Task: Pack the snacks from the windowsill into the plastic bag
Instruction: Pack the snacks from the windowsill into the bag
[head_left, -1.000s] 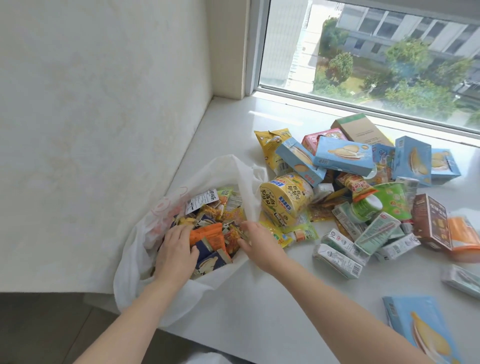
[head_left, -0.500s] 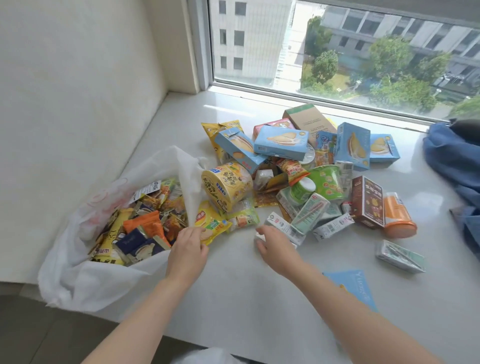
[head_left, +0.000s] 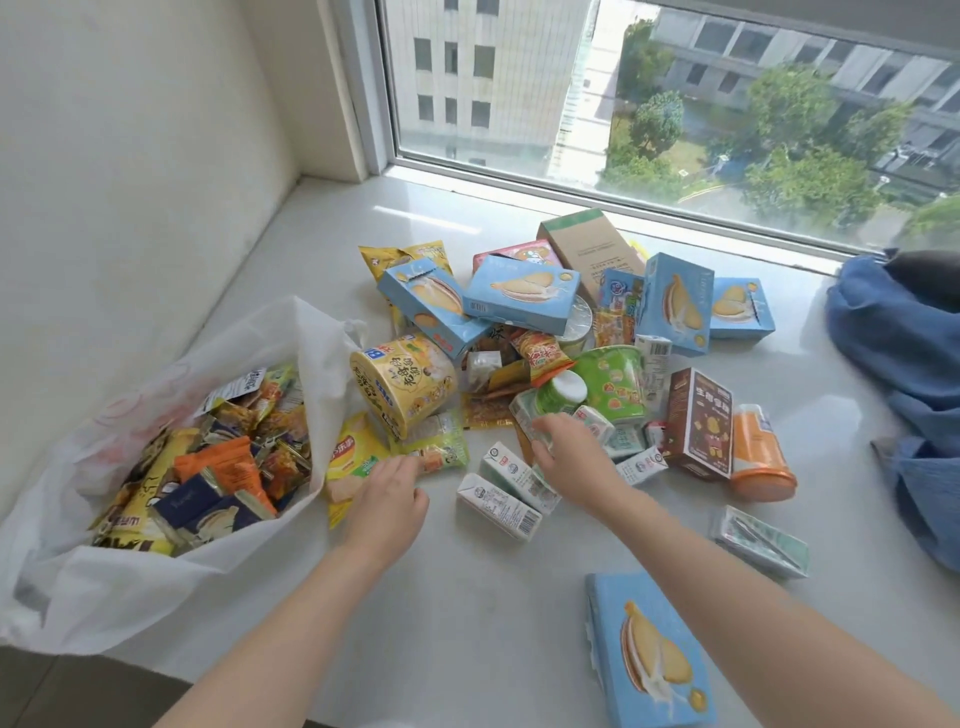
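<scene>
A white plastic bag (head_left: 104, 587) lies open at the left end of the windowsill (head_left: 467, 613), with several small snack packets (head_left: 218, 467) inside it. A heap of snacks fills the middle of the sill: a yellow cup (head_left: 402, 384), a green cup (head_left: 613, 384), blue biscuit boxes (head_left: 519, 293) and small milk cartons (head_left: 498, 501). My left hand (head_left: 387, 499) rests flat by a yellow chip packet (head_left: 350, 457), fingertips touching a small green packet (head_left: 441, 452). My right hand (head_left: 571, 457) lies over the cartons, fingers curled onto one; the grip is hidden.
A brown box (head_left: 698, 421) and an orange tub (head_left: 761, 457) stand right of the heap. One blue box (head_left: 649, 654) and a lone carton (head_left: 761, 540) lie nearer me. Blue cloth (head_left: 904, 353) covers the right end. A wall bounds the left, the window the back.
Both hands have left the bag's mouth and moved right onto the loose snacks. The view has swung right, bringing the blue cloth into sight.
</scene>
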